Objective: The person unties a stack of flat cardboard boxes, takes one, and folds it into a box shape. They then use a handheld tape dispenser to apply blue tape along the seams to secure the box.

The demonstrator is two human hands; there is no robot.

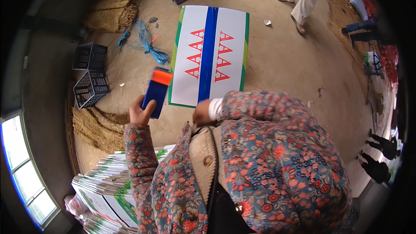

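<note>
The left hand (139,112) is clamped around a blue tape dispenser (157,91) with an orange top, raised just above the near left corner of a flattened white carton (229,39) on the dirt floor (286,60). The right hand (202,112) presses the carton's near edge, fingers hidden. Its blue tape strip (208,52) could wrinkle or lift if the carton slides on the loose dirt.

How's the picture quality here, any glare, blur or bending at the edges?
Head view: strong fisheye bend, with a black rim round the frame; the window at lower left is blown out bluish-white; the white carton with blue tape is evenly lit and sharp; the left hand and its blue tape dispenser look slightly soft.
</note>
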